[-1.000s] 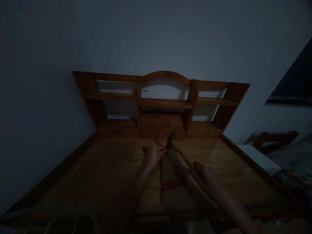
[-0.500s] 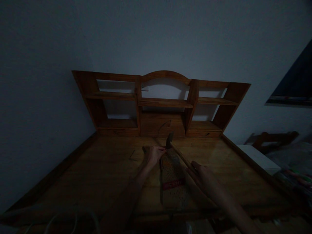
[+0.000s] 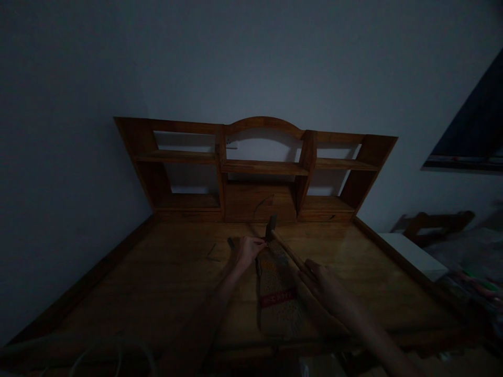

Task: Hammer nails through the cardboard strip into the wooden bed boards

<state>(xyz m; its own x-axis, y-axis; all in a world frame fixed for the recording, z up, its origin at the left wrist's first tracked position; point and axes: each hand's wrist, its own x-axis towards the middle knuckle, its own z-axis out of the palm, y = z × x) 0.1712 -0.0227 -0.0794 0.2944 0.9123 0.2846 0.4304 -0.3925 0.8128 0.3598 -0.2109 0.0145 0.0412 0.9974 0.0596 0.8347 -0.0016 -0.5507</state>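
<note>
Lowered slightly, hammer (image 3: 283, 245) gripped in right hand (image 3: 320, 280), head beside pinching left hand (image 3: 247, 248).

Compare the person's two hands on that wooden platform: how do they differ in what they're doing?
The left hand pinches something too small to make out at the far end of the speckled strip; the right hand grips the hammer by its wooden handle. The left reaches farther from the camera; the right sits nearer, angled. Both work over the wooden platform.
</note>
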